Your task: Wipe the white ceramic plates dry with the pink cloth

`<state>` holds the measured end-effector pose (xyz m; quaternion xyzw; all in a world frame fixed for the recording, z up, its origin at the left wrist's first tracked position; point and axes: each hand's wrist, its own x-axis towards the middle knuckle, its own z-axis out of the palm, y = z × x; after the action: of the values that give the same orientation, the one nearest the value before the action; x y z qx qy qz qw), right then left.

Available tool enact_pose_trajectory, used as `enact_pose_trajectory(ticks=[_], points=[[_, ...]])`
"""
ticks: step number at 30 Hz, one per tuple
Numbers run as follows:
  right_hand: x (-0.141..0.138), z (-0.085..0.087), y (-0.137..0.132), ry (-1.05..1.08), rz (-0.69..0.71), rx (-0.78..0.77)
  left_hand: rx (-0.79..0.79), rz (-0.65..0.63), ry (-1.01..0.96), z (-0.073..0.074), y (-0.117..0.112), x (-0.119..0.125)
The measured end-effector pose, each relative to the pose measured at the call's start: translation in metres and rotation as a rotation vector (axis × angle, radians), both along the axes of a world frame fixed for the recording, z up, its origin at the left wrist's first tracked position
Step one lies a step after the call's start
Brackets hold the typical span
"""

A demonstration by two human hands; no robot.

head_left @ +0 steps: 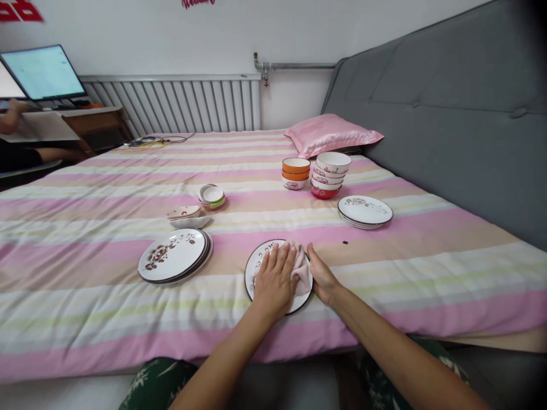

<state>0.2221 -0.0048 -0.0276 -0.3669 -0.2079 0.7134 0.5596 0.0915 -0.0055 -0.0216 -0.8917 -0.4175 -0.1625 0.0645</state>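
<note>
A white plate [256, 265] with a brown flower pattern and dark rim lies near the front edge of the striped bed cover [85, 307]. A pale pink cloth [302, 270] lies on its right half. My left hand [276, 279] rests flat on the cloth and plate, fingers stretched out side by side. My right hand [322, 276] is at the plate's right rim, thumb pointing forward beside the cloth and its fingers curled against the edge, partly hidden.
A stack of matching plates [173, 254] lies to the left, another [364, 210] to the right. Behind are stacked bowls [329, 173], orange bowls [296, 172], small dishes [212, 196], shallow dishes [188, 217], a pink pillow [331, 132] and a grey headboard [448, 114]. Another person's arm [17, 108] is near a monitor [43, 71].
</note>
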Motion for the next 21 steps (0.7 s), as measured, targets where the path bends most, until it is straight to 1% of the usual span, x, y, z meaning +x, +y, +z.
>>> enact_pose_trajectory(ticks=[6,10,15,21], points=[[0.000,0.000,-0.001,0.006,0.071,0.050,0.021,0.099,0.015,0.000,0.006,-0.002],[0.001,-0.003,-0.001,-0.036,0.077,0.068,0.026,0.171,0.039,0.000,0.010,-0.005],[0.002,-0.007,-0.002,-0.151,0.014,0.013,0.045,0.249,0.044,-0.001,0.015,-0.011],[0.003,-0.003,-0.005,-0.221,-0.037,-0.025,0.043,0.319,0.035,-0.001,0.016,-0.020]])
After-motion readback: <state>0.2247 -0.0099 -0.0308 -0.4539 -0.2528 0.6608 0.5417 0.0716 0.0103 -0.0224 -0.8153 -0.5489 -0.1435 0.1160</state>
